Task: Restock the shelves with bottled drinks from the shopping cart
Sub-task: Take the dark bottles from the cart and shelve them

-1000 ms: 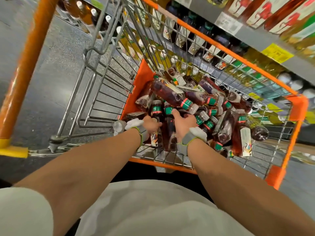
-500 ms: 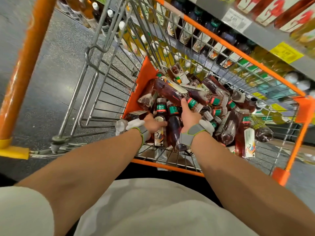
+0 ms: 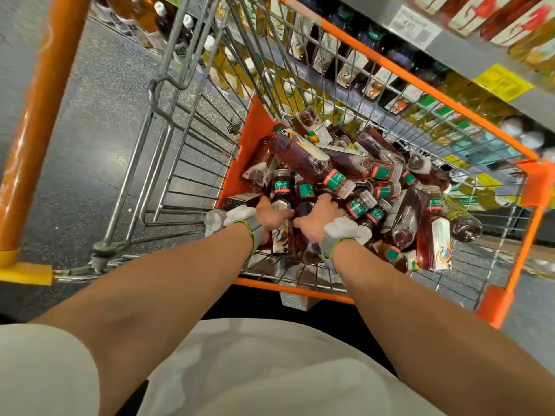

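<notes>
Left hand (image 3: 271,216) fingers clamped on upright white-label bottle (image 3: 281,187). Right hand (image 3: 315,219) fingers clamped on dark bottle (image 3: 306,191) beside it, at cart's (image 3: 420,83) near-left corner. Loose bottles (image 3: 405,217) crowd both. Long bottle (image 3: 303,159) lies across just behind. Stocked shelves (image 3: 456,46) past far edge.

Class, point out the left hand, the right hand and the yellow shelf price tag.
left hand (image 3: 271,214), head view, back of the hand.
right hand (image 3: 316,219), head view, back of the hand.
yellow price tag (image 3: 500,82), head view, middle of the tag.
</notes>
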`<action>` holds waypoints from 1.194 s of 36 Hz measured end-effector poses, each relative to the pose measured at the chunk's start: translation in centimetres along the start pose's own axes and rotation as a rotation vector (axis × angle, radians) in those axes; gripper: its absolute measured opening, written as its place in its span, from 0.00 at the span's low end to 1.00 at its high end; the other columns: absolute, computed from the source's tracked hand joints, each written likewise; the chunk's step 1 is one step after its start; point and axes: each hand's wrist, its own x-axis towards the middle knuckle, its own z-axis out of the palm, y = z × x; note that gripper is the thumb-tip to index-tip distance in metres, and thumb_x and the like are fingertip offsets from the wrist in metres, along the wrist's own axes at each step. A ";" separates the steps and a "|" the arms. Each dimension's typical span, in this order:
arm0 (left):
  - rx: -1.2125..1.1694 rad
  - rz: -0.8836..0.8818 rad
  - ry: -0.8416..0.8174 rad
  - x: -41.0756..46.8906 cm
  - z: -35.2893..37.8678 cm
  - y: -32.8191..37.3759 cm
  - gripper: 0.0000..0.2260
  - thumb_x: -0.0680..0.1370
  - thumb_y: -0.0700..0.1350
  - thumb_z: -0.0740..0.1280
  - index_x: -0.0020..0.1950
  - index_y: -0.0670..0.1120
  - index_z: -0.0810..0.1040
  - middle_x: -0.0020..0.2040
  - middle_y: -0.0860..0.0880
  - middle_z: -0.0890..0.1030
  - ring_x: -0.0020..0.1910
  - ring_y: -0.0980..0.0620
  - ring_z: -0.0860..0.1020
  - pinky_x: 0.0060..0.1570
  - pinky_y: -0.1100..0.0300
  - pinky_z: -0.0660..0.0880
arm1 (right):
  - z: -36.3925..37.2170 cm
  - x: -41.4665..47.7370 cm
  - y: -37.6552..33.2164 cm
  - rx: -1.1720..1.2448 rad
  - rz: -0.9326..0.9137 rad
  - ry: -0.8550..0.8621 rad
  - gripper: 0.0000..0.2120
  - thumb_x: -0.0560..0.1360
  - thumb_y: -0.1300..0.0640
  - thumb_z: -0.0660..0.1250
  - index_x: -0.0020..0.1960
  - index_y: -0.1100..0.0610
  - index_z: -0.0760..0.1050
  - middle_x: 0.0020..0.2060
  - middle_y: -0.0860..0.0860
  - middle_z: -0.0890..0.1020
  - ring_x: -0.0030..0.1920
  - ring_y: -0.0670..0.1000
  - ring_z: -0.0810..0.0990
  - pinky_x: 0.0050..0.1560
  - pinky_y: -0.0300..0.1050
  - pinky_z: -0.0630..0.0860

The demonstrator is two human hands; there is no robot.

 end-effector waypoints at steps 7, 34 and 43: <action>0.071 0.029 -0.008 -2.1 -1.3 1.6 0.33 0.75 0.48 0.75 0.73 0.39 0.64 0.70 0.40 0.72 0.66 0.41 0.73 0.64 0.47 0.73 | -1.4 -0.4 1.4 -0.006 -0.121 -0.102 0.45 0.54 0.31 0.71 0.64 0.55 0.72 0.56 0.56 0.80 0.55 0.61 0.78 0.54 0.55 0.79; -0.129 0.517 0.232 -22.2 0.7 17.8 0.29 0.71 0.54 0.77 0.62 0.36 0.74 0.53 0.41 0.80 0.50 0.43 0.79 0.52 0.51 0.79 | -21.8 -9.9 5.9 0.811 -0.556 0.322 0.08 0.70 0.53 0.77 0.43 0.51 0.78 0.40 0.50 0.82 0.43 0.51 0.80 0.46 0.45 0.75; -0.044 0.782 0.365 -29.7 -0.2 26.7 0.23 0.74 0.54 0.75 0.62 0.43 0.77 0.56 0.44 0.81 0.57 0.45 0.80 0.48 0.55 0.76 | -31.7 -13.7 4.7 1.003 -0.778 0.510 0.21 0.64 0.55 0.80 0.55 0.54 0.80 0.42 0.44 0.84 0.43 0.45 0.83 0.41 0.32 0.75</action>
